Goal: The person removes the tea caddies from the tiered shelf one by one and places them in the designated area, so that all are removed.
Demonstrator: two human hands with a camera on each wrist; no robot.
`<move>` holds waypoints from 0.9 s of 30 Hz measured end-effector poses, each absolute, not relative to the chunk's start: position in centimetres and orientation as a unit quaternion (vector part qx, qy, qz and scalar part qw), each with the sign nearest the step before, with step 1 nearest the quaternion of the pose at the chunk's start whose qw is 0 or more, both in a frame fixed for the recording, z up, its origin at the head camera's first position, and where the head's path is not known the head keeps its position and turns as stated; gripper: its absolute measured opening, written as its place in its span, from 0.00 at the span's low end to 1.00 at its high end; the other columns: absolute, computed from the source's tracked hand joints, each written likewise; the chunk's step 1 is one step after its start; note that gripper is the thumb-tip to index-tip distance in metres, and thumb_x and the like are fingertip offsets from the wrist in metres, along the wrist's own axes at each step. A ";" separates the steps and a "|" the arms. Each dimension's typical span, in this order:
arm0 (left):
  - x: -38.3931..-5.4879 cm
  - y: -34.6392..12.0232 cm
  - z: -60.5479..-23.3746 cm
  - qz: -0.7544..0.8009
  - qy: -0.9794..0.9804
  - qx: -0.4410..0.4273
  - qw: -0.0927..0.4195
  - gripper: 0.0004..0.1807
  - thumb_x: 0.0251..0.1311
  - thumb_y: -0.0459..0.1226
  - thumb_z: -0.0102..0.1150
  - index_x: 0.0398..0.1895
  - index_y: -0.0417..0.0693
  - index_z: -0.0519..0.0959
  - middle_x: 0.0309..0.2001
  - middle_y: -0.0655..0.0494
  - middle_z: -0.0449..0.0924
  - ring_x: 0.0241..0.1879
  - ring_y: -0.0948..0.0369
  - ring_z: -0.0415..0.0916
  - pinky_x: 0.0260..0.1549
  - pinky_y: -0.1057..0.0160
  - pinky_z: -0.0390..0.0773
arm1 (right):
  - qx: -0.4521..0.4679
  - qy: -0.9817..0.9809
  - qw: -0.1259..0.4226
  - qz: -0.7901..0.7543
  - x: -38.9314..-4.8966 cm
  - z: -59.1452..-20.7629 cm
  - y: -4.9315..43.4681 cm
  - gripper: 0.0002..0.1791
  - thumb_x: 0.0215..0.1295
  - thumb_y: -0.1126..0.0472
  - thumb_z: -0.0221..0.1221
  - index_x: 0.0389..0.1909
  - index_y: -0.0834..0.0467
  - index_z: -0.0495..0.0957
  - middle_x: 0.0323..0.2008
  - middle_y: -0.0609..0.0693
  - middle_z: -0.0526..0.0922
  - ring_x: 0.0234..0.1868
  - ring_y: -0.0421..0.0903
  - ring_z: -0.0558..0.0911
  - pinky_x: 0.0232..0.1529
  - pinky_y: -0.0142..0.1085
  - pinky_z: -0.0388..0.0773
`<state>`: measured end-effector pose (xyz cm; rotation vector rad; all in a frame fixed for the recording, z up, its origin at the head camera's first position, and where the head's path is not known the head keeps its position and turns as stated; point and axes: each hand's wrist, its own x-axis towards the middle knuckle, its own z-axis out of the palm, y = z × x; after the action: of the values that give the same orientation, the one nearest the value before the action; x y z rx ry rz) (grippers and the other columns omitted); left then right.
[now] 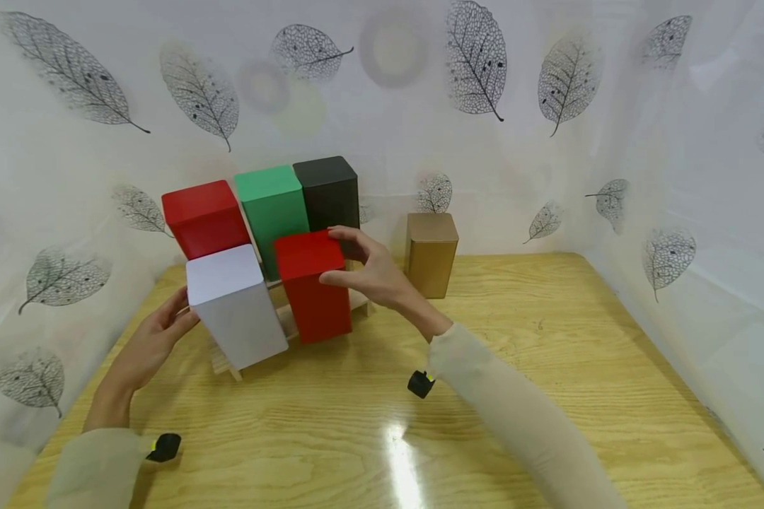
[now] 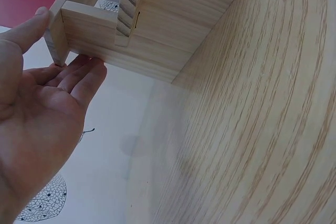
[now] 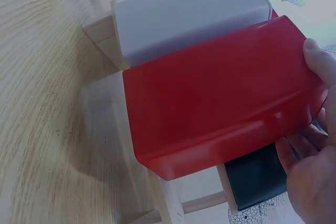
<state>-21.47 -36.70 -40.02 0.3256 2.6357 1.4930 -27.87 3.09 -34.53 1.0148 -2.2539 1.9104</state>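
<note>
Front red box (image 1: 318,304): bright red, one plain colour. White box (image 1: 238,311): plain, slightly lilac in shade. Rear red box (image 1: 206,219), green box (image 1: 274,212), black box (image 1: 328,196): each of one single colour. Golden box (image 1: 433,260): brownish gold. Wooden rack (image 2: 173,24): pale cream, brown stripes on beam end. Table (image 1: 516,375): yellowish, with wavy grain. Wall covering (image 1: 382,134): whitish, printed with dark-grey veined leaves. Sleeves (image 1: 516,410): pale cream.

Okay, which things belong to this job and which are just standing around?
Part of it:
Front red box, in the right hand
Wooden rack, held by the left hand
White box
Green box
Black box
Rear red box

Apparently just around:
Gold box, standing apart
Leaf-print backdrop
</note>
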 end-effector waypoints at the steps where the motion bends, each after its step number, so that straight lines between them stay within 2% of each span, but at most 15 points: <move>1: -21.5 -36.7 -40.0 0.490 0.864 0.107 0.047 0.42 0.82 0.50 0.43 0.85 0.45 0.36 0.82 0.36 0.42 0.75 0.31 0.48 0.51 0.81 0.70 | 0.320 -0.722 0.007 0.613 -27.8 -34.5 3.3 0.39 0.63 0.63 0.71 0.74 0.58 0.67 0.68 0.51 0.73 0.60 0.49 0.78 0.60 0.41 0.78; 11: -21.6 -36.8 -40.2 0.494 0.861 0.112 0.045 0.40 0.83 0.48 0.43 0.85 0.46 0.36 0.82 0.37 0.42 0.75 0.33 0.49 0.51 0.81 0.69 | 0.297 -0.718 -0.012 0.630 -27.1 -34.6 5.2 0.40 0.63 0.58 0.71 0.75 0.51 0.68 0.70 0.45 0.71 0.63 0.50 0.77 0.55 0.45 0.82; 21: -21.6 -36.9 -40.1 0.494 0.861 0.105 0.048 0.41 0.82 0.49 0.43 0.85 0.47 0.35 0.82 0.36 0.43 0.75 0.32 0.48 0.50 0.82 0.70 | 0.304 -0.712 -0.009 0.633 -26.0 -34.2 8.2 0.41 0.64 0.63 0.71 0.77 0.57 0.66 0.71 0.50 0.71 0.60 0.53 0.79 0.52 0.44 0.84; 27: -21.6 -36.9 -40.1 0.492 0.863 0.100 0.049 0.42 0.82 0.50 0.43 0.85 0.47 0.35 0.82 0.36 0.42 0.75 0.32 0.48 0.50 0.82 0.70 | 0.318 -0.717 -0.002 0.621 -25.2 -33.8 10.7 0.40 0.64 0.65 0.71 0.76 0.60 0.66 0.68 0.52 0.72 0.61 0.54 0.78 0.58 0.42 0.80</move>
<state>-21.64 -36.85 -40.14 0.3035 2.6304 1.5005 -25.18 10.66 -33.80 0.9997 -2.2542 1.9521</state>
